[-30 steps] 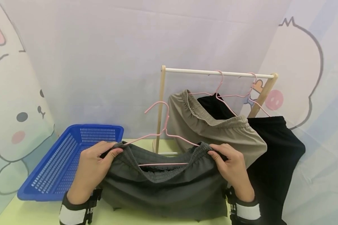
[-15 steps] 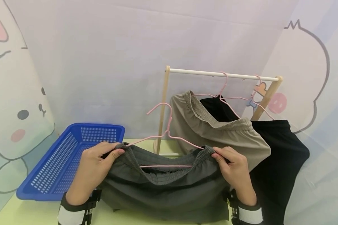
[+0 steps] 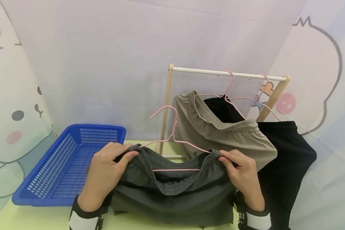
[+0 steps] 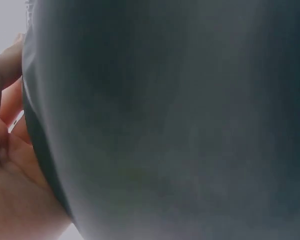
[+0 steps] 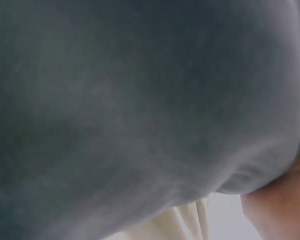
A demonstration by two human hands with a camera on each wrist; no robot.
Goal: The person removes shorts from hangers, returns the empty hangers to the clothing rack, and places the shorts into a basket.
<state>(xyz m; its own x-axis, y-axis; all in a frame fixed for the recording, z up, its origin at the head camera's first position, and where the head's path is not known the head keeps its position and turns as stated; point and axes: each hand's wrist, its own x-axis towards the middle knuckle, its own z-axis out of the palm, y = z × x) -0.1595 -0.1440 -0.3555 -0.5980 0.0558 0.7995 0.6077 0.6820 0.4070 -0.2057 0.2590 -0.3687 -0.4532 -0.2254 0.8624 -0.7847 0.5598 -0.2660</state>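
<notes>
Shorts (image 3: 172,195), dark gray, sit low in front of the rack (image 3: 227,74) w/ a pink hanger (image 3: 172,140) inside the waist. Left hand (image 3: 106,172) & right hand (image 3: 242,177) each pinch a waist end, pulling it wide so the hanger fits. Wrist cams show only gray cloth

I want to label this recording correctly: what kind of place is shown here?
Probably a staged indoor laundry corner: a small wooden clothes rack and a blue perforated plastic basket stand on a pale green tabletop, before cartoon-printed fabric backdrops.
</notes>
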